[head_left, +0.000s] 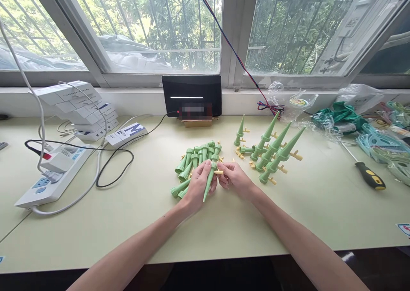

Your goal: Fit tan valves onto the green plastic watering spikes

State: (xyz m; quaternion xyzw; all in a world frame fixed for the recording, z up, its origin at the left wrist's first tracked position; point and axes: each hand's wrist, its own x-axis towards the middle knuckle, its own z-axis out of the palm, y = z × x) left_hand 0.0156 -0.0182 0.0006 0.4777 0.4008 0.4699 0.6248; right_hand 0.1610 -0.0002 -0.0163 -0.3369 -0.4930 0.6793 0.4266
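Note:
Fingers of my left hand are wrapped round a green plastic watering spike, its pointed end tilted down toward me. A small yellow valve sticks out from the spike's side. My right hand pinches close beside that valve; its fingertips partly hide what they grip. Just behind my left hand lies a pile of green spikes. To the right, several spikes with yellow valves stand points up, and a few loose yellow valves lie by them.
A black tablet leans at the window sill. On the left are a white power strip, cables and stacked white boxes. A screwdriver, green bags and pale blue plastic pieces lie on the right.

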